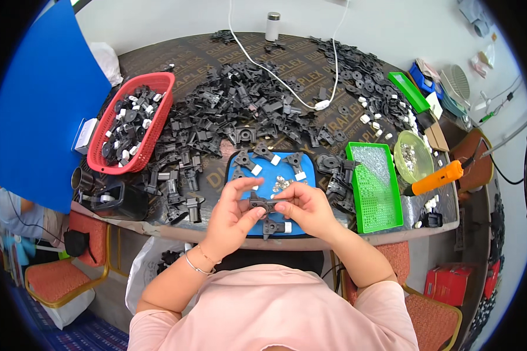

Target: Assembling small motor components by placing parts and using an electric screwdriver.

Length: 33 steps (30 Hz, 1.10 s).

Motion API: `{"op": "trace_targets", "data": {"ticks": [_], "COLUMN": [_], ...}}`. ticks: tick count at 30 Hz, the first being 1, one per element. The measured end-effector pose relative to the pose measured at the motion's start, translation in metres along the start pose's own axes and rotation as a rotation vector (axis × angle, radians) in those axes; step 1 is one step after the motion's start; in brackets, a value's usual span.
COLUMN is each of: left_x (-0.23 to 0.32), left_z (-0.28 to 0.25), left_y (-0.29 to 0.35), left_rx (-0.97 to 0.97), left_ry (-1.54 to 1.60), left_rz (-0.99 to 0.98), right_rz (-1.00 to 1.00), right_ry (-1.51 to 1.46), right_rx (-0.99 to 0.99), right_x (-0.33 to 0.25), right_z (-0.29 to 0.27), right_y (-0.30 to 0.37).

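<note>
Above a blue mat (267, 176), both my hands hold a small black plastic part (261, 202) with a rounded middle. My left hand (231, 213) grips its left side between thumb and fingers. From the other side, my right hand (307, 210) pinches near its right end; whether a smaller piece is between those fingertips is hidden. Around the hands on the mat lie several black parts with white ends, one at the front (270, 228). Small shiny metal pieces (282, 181) sit just beyond my right fingers.
A large heap of black plastic parts (240, 99) covers the table's middle. At left stands a red basket (164, 108) of black and white pieces. Right of the mat are a green tray (380, 219), a yellowish bowl (420, 172) and an orange-handled tool (439, 178). A white cable (275, 76) crosses the heap.
</note>
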<state>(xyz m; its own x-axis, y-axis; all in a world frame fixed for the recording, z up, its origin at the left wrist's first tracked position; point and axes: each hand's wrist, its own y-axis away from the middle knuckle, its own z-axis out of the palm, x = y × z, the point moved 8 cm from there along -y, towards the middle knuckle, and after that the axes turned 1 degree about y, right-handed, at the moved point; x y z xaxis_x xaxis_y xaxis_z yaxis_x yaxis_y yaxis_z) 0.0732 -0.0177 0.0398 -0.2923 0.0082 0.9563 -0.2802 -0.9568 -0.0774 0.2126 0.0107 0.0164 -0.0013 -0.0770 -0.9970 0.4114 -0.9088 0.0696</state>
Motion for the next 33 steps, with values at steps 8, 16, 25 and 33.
{"op": "trace_targets", "data": {"ticks": [8, 16, 25, 33], "left_x": [-0.026, -0.042, -0.043, -0.056], "left_z": [0.007, 0.061, 0.061, 0.082], "left_y": [-0.023, -0.068, -0.084, -0.086], "left_rx": [-0.064, -0.331, -0.257, -0.403], "left_ry": [-0.204, -0.813, -0.861, -0.972], "left_rz": [-0.09, 0.107, 0.128, 0.238], "right_rz": [-0.081, 0.018, -0.129, -0.075], "right_ry": [0.706, 1.103, 1.117, 0.9], "right_rx": [0.278, 0.4, 0.282, 0.32], "right_x": [-0.025, 0.03, 0.04, 0.043], "right_z": [-0.096, -0.082, -0.067, -0.081], "right_y": [0.039, 0.056, 0.034, 0.044]}}
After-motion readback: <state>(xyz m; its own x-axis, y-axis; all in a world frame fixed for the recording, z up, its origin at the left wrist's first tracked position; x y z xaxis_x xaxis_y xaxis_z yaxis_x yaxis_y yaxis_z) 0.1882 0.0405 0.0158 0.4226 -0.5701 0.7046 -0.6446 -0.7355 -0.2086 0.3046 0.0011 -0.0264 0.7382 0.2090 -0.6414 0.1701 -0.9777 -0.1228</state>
